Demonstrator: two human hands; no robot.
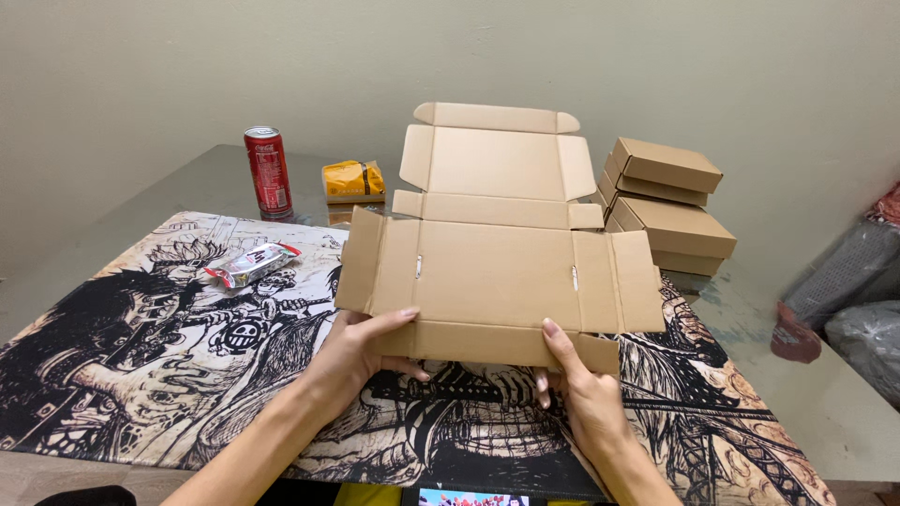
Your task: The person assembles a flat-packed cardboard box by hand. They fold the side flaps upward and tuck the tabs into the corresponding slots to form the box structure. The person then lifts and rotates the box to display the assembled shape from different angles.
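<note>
A flat, unfolded brown cardboard mailer box (497, 253) is held tilted up over a printed desk mat (141, 365). My left hand (361, 351) grips its near edge at the left, thumb on top and fingers underneath. My right hand (572, 384) grips the same near flap at the right, thumb on top. The box's side flaps and lid panel spread out away from me.
A red drink can (268, 171) stands at the back left, a yellow packet (353, 181) beside it. A silver and red snack wrapper (251, 264) lies on the mat. Folded brown boxes (670, 201) are stacked at the back right. Dark bags (858, 290) sit at the far right.
</note>
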